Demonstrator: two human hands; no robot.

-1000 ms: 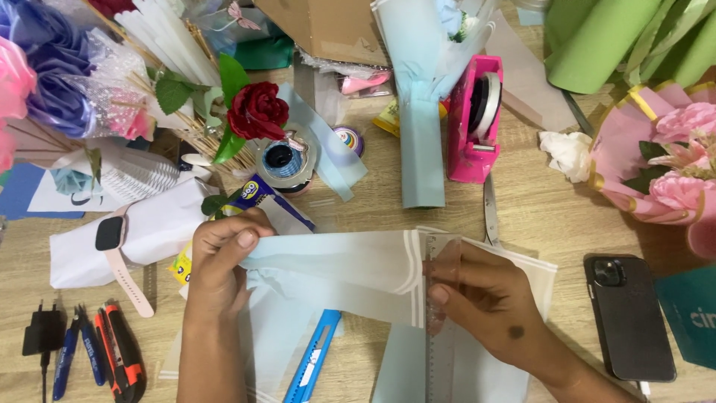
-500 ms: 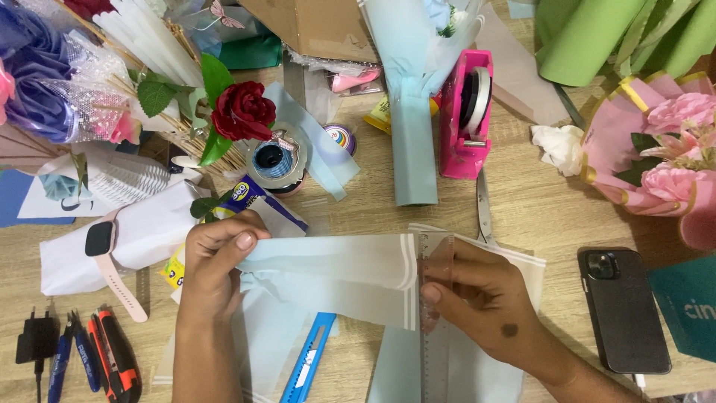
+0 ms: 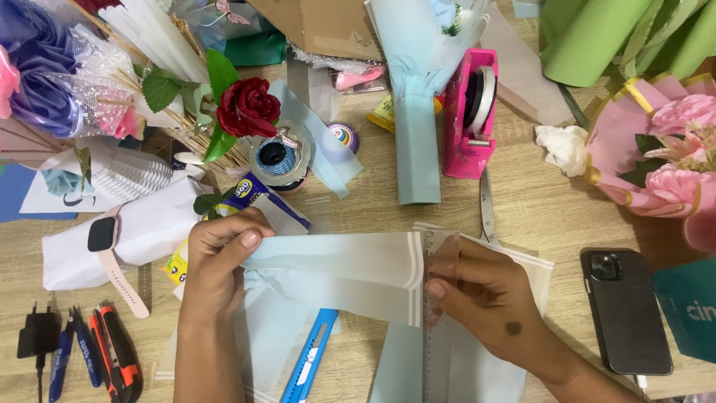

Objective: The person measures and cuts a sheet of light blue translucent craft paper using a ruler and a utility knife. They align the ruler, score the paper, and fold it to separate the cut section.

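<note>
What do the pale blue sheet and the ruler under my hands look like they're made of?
The pale blue sheet looks like matte, slightly translucent wrapping film or paper: it folds softly and has white edge stripes. The ruler looks like clear hard plastic, since the sheet shows through it.

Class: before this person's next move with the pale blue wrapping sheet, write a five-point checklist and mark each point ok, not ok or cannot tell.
1. Left hand pinches the pale blue wrapping sheet: ok.
2. Right hand presses the clear ruler on the sheet's striped edge: ok.
3. Ruler square to the edge: cannot tell.
4. Blue utility knife within reach: ok; blade out: cannot tell.
5. Black phone clear of the sheet: ok.
</note>
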